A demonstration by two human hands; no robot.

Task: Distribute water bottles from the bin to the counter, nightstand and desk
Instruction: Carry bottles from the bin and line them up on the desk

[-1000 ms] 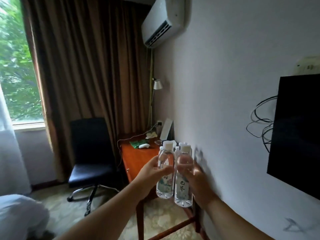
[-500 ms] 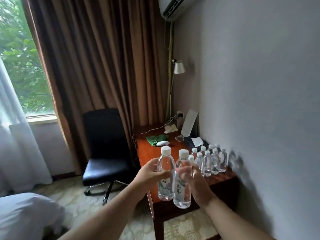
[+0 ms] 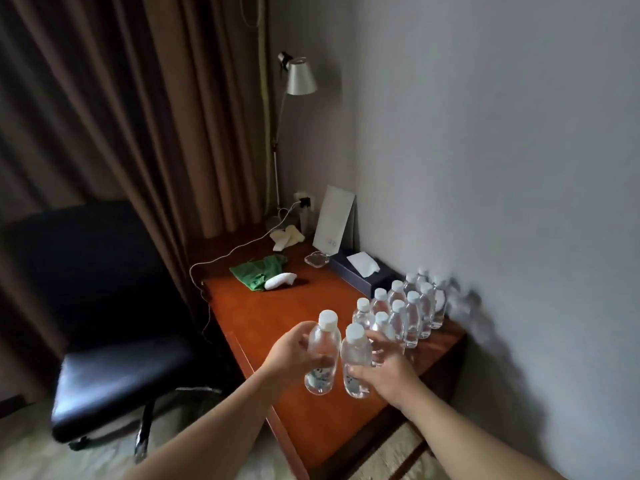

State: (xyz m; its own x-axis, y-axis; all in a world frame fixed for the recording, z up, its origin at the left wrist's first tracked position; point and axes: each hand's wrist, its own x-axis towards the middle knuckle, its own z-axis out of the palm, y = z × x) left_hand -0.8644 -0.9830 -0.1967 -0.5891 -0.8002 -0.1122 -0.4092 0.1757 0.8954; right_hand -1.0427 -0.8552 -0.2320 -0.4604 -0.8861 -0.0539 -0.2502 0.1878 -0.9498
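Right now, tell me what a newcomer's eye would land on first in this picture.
First, the two clear water bottles held side by side over the near end of the desk: the left hand grips one, the right hand the other. Just beyond, a cluster of capped bottles stands against the wall. At the far corner rises a silver lamp.

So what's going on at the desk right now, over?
Left hand grips one bottle, right hand another. Both above the desk. Bottle cluster crowds the wall side.
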